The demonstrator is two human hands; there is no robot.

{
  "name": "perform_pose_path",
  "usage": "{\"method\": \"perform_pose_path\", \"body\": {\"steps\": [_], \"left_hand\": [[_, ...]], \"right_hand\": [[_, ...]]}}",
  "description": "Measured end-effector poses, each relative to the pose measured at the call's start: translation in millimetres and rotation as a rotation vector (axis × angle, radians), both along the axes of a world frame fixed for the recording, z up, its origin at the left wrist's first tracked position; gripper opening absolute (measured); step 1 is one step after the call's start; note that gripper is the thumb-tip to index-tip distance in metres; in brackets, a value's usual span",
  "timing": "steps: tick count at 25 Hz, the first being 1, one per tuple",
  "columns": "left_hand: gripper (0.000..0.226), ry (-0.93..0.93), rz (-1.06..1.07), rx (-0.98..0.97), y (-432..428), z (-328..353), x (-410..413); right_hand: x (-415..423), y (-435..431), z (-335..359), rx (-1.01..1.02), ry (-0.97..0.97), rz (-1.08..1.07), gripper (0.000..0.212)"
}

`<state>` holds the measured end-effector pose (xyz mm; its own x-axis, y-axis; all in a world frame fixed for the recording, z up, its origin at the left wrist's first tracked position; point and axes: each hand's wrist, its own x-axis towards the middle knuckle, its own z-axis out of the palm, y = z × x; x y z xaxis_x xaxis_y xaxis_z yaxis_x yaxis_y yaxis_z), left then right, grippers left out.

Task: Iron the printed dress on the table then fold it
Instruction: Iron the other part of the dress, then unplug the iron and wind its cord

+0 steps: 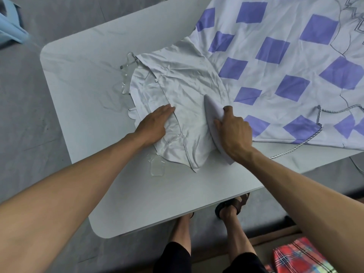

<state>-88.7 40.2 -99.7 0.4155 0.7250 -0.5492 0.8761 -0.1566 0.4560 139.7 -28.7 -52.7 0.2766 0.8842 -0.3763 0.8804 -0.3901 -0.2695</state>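
One dress (266, 62), white with purple squares, lies creased across the pale round-cornered table (82, 99), its plain lining at the near end. One iron (213, 115), smooth and pointed, rests there, the right hand (233, 133) wrapped round it. The left hand (155, 123) presses flat, fingers extended. Grey floor.

Left hand (155, 123) lies flat, palm down, pinning the dress (183, 89) at its plain white bodice on the table (82, 91). Right hand (234, 134) wraps the white iron (213, 115), nose pointing away, sole on the fabric beside the purple squares.
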Motion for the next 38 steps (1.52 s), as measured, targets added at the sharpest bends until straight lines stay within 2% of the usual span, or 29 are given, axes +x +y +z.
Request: {"method": "perform_pose_path", "body": {"steps": [7,11,14,17,20,23,27,29,31,38], "left_hand": [[0.077,-0.129,0.28,-0.118,12,-4,-3],[0.068,-0.324,0.666,-0.132,17,0,-2],[0.052,-0.293,0.826,-0.038,19,13,-2],[0.04,-0.265,0.811,0.039,24,36,6],[0.039,-0.299,0.764,0.088,33,80,30],[0.037,-0.345,0.63,0.176,46,133,64],[0.036,-0.374,-0.034,0.423,64,222,139],[0.041,-0.385,-0.286,0.404,63,264,188],[0.038,-0.311,-0.456,0.381,57,293,233],[0.023,-0.15,-0.569,0.461,49,350,359]], "right_hand": [[-66,-33,-5,-0.072,0.142,0.128,0.036],[-68,-35,4,-0.123,0.278,0.132,0.039],[-43,-24,19,-0.155,0.478,-0.064,0.046],[1,-3,46,-0.116,0.602,-0.264,0.03],[52,18,90,-0.055,0.65,-0.406,0.027],[94,26,134,-0.013,0.586,-0.392,0.021],[140,27,200,-0.037,0.454,-0.166,0.02],[163,27,231,-0.077,0.448,-0.081,0.017],[189,25,256,-0.101,0.449,-0.022,0.015],[319,32,316,-0.123,0.462,0.165,0.017]]}}
